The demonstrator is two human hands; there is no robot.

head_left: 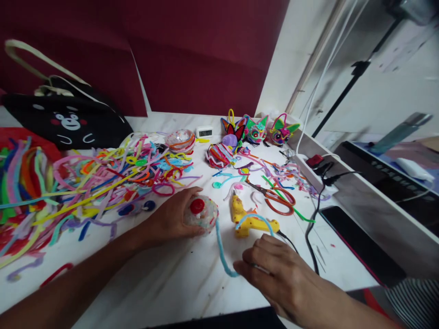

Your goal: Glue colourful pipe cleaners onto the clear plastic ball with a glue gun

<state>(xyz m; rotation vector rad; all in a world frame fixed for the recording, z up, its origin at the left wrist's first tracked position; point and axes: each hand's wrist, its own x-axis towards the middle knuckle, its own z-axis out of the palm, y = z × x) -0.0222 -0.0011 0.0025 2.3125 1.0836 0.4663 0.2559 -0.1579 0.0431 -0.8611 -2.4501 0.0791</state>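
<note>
My left hand is closed around a pale, speckled ball that has a red coiled disc on top. From the ball's right side a light-blue pipe cleaner curves down to my right hand, whose fingers are pinched on it. Its far end seems to loop up behind the knuckles, over a yellow glue gun lying on the table. Orange-handled scissors lie just beyond the glue gun.
A heap of colored pipe cleaners covers the left side. Finished animal-head ornaments, a wrapped ball, a bowl-shaped piece and a small digital clock stand at the back. Right are a power strip, cables and a phone.
</note>
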